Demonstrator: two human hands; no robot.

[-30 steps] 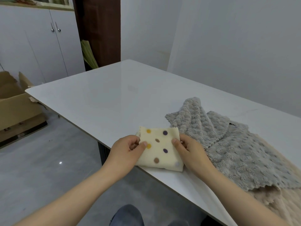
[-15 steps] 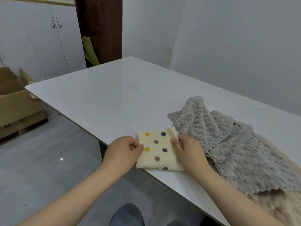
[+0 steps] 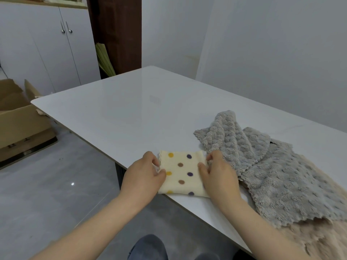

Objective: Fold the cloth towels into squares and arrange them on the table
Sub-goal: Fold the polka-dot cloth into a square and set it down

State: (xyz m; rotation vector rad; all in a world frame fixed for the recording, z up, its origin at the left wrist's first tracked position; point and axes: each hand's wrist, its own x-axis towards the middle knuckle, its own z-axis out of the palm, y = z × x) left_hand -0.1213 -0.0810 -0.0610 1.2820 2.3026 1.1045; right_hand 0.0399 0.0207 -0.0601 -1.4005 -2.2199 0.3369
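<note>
A folded cream cloth towel with yellow, brown and purple dots (image 3: 181, 173) lies flat at the near edge of a glossy white counter (image 3: 131, 113), held between a person's two bare hands. The left hand (image 3: 142, 175) has its grip closed on the towel's left edge, fingers curled at the hem and thumb on top. The right hand (image 3: 219, 175) pinches the far right corner, its thumb laid on the towel's upper face. Just right of the dotted towel, touching that corner, a crumpled grey fluffy towel (image 3: 262, 166) sprawls over a beige fleecy towel (image 3: 319, 237) farther right. Well to the dotted towel's left, an open brown cardboard box (image 3: 16, 121) stands on the grey floor.
</note>
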